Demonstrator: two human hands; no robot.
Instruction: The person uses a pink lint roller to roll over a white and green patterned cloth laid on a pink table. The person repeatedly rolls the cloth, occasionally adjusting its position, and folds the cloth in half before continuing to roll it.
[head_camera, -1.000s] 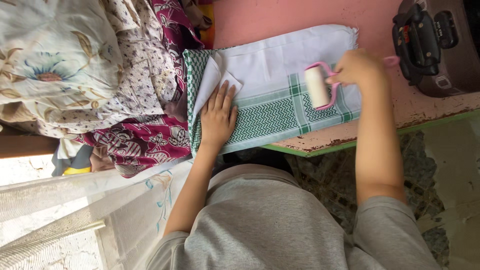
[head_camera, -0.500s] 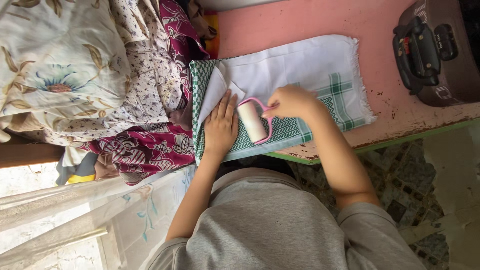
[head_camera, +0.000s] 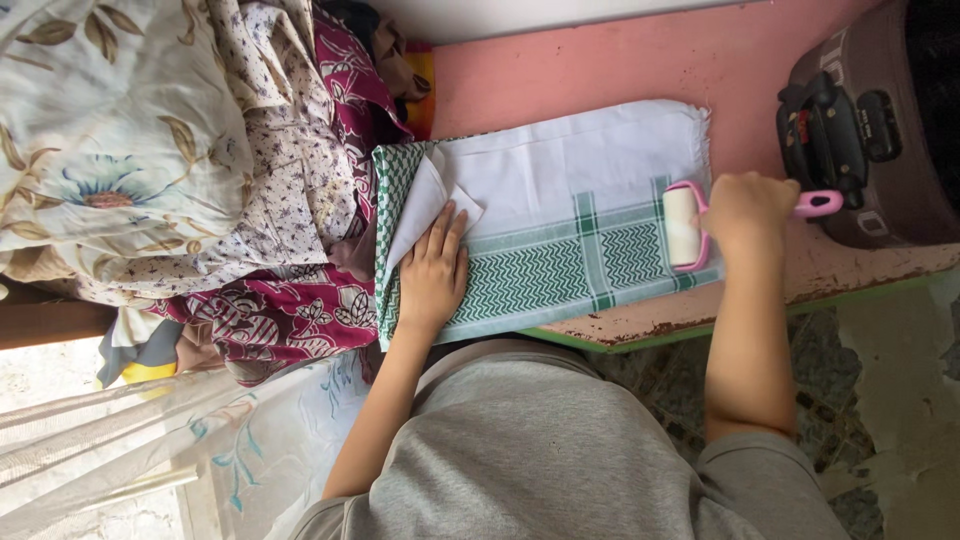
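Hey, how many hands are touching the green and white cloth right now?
1. The left hand lies flat on the green and white cloth near its left end. The right hand only grips the pink lint roller.

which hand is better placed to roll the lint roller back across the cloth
Probably the right hand: it grips the lint roller at the cloth's far end. The left hand lies flat, pinning the cloth.
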